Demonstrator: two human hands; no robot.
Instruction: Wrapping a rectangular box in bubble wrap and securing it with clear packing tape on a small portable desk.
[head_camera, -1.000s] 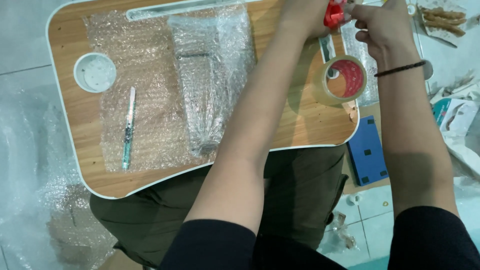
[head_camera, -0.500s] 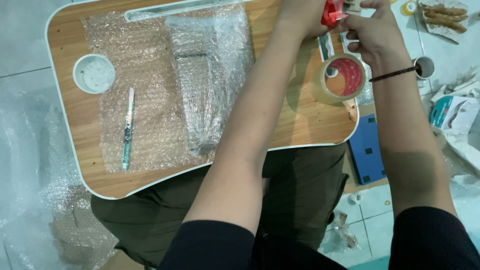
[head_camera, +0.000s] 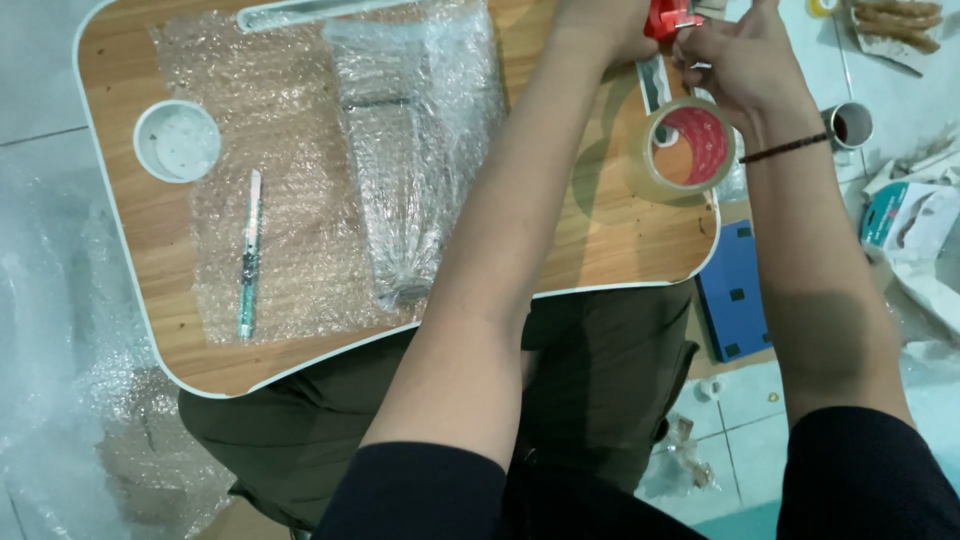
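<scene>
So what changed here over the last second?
Very little. Both hands, left hand and right hand, stayed at the red tape cutter near the top edge, the right shifting only slightly. The clear tape roll with red core still hangs there. The bubble-wrapped package and pen did not move on the wooden lap table.

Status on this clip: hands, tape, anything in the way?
Both hands at far edge: left hand on red tool, right hand above tape roll. Nothing in the way.
</scene>
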